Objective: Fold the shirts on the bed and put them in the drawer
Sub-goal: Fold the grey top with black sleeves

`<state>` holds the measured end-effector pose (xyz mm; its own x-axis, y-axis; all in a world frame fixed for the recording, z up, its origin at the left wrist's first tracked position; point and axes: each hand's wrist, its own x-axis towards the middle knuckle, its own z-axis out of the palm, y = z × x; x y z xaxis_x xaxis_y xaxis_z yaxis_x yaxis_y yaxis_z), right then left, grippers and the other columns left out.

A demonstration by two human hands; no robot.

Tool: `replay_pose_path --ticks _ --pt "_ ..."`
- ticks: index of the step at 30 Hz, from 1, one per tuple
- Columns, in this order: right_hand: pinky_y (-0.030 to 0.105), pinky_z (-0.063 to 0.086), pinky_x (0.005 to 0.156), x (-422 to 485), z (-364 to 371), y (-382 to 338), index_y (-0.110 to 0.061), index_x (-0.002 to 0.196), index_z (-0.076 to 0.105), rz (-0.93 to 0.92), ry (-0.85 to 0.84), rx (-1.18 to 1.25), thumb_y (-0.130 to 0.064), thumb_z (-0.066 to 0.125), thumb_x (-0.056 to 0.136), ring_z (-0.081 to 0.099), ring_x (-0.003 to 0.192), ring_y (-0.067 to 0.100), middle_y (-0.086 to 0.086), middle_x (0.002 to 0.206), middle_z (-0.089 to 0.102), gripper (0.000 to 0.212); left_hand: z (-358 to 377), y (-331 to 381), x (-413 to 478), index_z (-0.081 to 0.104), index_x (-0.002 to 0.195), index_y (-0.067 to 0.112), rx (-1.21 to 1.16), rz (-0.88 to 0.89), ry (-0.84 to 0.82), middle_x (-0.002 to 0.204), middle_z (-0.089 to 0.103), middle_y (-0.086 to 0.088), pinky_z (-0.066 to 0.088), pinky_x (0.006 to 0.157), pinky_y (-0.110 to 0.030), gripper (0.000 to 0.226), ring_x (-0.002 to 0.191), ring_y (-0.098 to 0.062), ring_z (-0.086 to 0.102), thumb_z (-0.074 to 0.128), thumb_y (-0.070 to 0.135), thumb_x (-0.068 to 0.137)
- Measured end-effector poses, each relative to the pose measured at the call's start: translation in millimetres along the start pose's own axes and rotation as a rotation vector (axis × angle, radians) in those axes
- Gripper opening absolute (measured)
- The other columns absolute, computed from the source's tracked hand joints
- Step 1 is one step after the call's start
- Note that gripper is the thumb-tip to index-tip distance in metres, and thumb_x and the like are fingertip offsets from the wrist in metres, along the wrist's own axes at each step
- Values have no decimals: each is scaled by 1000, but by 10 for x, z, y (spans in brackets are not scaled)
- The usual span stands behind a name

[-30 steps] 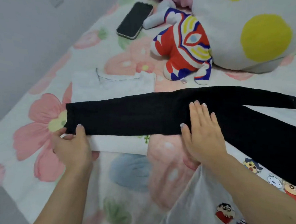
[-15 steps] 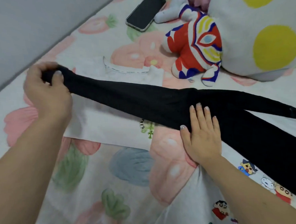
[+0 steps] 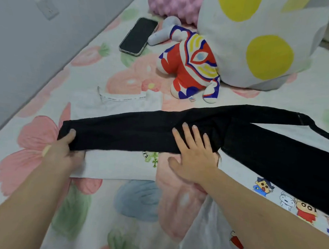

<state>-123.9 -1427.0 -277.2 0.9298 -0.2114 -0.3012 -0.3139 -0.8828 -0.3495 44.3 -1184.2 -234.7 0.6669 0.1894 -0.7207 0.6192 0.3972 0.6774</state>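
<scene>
The black shirt [image 3: 130,134] runs nine to three o'clock. The left grip [image 3: 65,151] pinches its nine o'clock end. The right grip [image 3: 194,156] lies spread flat mid-length, probably anchoring the fold.

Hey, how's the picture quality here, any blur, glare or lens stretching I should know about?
Head view: light is soft and even, shadows faint. The left hand is smeared by motion blur; the right hand is sharper. The black shirt is so dark its folds barely show. No glare on the phone. The wide lens stretches the forearms near the bottom edge.
</scene>
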Motion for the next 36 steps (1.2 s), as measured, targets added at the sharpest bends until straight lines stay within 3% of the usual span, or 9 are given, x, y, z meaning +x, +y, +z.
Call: replay_pose_path --ticks 5,9,13,16,20,23,27,30,36 --pt "41 -6 118 -25 -160 -47 -29 152 2 9 -24 221 -46 51 89 -11 148 22 1 161 -8 81 287 70 -353 59 107 15 -101 270 -112 114 65 -5 60 68 -34 17 96 -18 68 50 7 96" --pt "24 30 111 -155 -568 -206 -27 145 34 132 223 985 -31 62 89 33 137 5 -11 148 38 63 754 -230 -1104 55 114 25 355 825 -312 115 63 -1 51 94 -34 33 113 -19 61 55 8 86" --pt "16 53 81 -347 -986 -186 -25 117 61 168 351 1446 -25 65 88 66 96 -2 -8 105 71 29 1150 -1044 -1629 61 119 23 697 851 -577 109 67 5 47 97 -19 42 104 -3 61 55 -3 87" --pt "24 55 73 -485 -1105 39 -25 95 68 390 458 1300 -34 69 83 69 82 4 -7 84 73 15 1233 -1476 -1831 51 133 20 892 802 -784 107 59 23 44 92 -10 55 107 6 57 57 -2 83" --pt "23 49 62 -689 -1124 498 -20 84 67 525 539 1181 -25 65 87 64 66 3 -7 65 67 6 1165 -1759 -2042 20 140 42 1006 715 -1035 144 35 23 19 119 -28 81 140 2 27 48 10 71" --pt "18 49 61 -904 -1159 879 -23 77 62 519 674 1146 -19 61 90 61 61 -1 -8 64 66 14 1176 -1894 -2141 22 133 46 1097 839 -1007 143 22 31 0 115 -17 68 137 17 5 44 19 75" --pt "18 50 66 -1476 -1303 1636 -24 77 63 624 907 1027 -20 62 90 61 63 -3 -13 66 68 13 1335 -2104 -2283 40 140 21 1245 1054 -972 144 27 13 -10 115 -27 55 140 -3 5 41 26 85" --pt "27 46 66 -2087 -1284 2338 -15 91 66 853 1034 857 -25 61 88 58 68 10 -10 67 62 12 1453 -2318 -2358 34 145 23 1417 1079 -953 153 19 8 -14 114 -37 60 141 -7 -5 36 40 87" --pt "43 47 82 -2671 -758 3103 -1 105 61 1165 777 813 -19 56 93 61 96 36 20 106 65 22 1647 -2718 -2194 14 150 30 1883 1068 -838 161 -1 -2 -13 113 -55 56 147 -23 -13 32 44 99"
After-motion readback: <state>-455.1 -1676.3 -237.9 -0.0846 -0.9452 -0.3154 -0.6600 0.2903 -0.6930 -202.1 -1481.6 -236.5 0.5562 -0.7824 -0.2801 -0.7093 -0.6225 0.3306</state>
